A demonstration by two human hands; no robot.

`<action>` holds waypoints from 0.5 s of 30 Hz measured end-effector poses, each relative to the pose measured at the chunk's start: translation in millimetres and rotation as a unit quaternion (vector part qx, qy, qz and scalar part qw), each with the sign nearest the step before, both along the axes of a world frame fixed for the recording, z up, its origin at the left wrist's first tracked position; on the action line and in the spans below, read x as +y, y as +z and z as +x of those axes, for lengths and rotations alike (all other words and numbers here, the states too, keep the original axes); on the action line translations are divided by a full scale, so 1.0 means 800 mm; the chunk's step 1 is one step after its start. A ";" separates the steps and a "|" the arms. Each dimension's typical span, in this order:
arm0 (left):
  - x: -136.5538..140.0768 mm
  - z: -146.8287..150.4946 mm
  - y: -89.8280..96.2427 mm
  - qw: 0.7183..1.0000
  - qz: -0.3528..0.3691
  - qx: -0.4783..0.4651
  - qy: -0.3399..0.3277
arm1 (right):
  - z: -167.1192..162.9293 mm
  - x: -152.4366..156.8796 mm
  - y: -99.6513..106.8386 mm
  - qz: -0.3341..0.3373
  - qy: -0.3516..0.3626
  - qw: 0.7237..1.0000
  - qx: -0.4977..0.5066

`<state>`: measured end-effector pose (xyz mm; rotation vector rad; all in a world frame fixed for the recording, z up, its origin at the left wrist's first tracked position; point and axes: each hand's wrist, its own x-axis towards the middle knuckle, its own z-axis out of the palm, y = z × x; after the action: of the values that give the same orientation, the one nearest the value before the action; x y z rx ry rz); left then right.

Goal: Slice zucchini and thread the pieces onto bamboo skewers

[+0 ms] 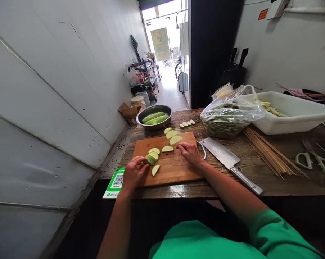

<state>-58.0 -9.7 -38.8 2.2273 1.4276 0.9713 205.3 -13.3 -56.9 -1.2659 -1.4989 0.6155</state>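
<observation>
"At the right hand [189,153], what's pinched?"

"A skewer [165,126], three slices [172,134] on it. The left hand [135,171] touches the stack [151,159] on the board [178,173]; whether it grips, I can't tell."

"Which step?"

"Threading, seemingly; next calls for steadying one more slice."

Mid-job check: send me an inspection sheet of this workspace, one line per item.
Surface: dark wooden table bearing a cutting board.
Job's things: loose pale-green slices on the board; a row of four slices behind it; whole green vegetables in a metal bowl; cleaver right of the board.
Clutter: plastic bag, white tub, stick bundle, scissors, QR card.
Hands: left hand touches a slice stack; right hand grips a skewer bearing three slices.
Cables: white cord-like loop between board and cleaver; ends unclear.
Surroundings: pale wall left; loaded cart and bright doorway ahead.
</observation>
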 end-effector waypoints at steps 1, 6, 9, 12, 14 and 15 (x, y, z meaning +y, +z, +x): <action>0.001 0.002 -0.002 1.000 0.010 0.010 0.002 | 0.000 0.000 -0.001 0.003 0.002 1.000 -0.006; 0.007 0.002 -0.009 0.999 0.024 0.027 0.008 | -0.003 -0.002 -0.001 0.005 0.004 1.000 -0.024; 0.005 -0.004 -0.006 1.000 0.018 0.003 -0.017 | -0.003 -0.003 0.002 0.006 0.002 1.000 -0.027; 0.001 -0.006 0.009 0.993 -0.012 -0.113 -0.022 | -0.002 -0.004 0.004 0.020 0.007 0.999 -0.037; 0.004 0.001 0.023 0.967 -0.032 -0.253 0.008 | -0.004 -0.006 0.005 0.052 0.013 0.997 -0.047; 0.009 0.007 0.030 0.941 -0.040 -0.334 0.028 | -0.006 -0.008 0.004 0.073 0.017 0.996 -0.052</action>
<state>-52.5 -2.2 -14.8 1.5621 1.1768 1.4719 200.8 -19.4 -53.4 -1.1766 -1.6241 0.4587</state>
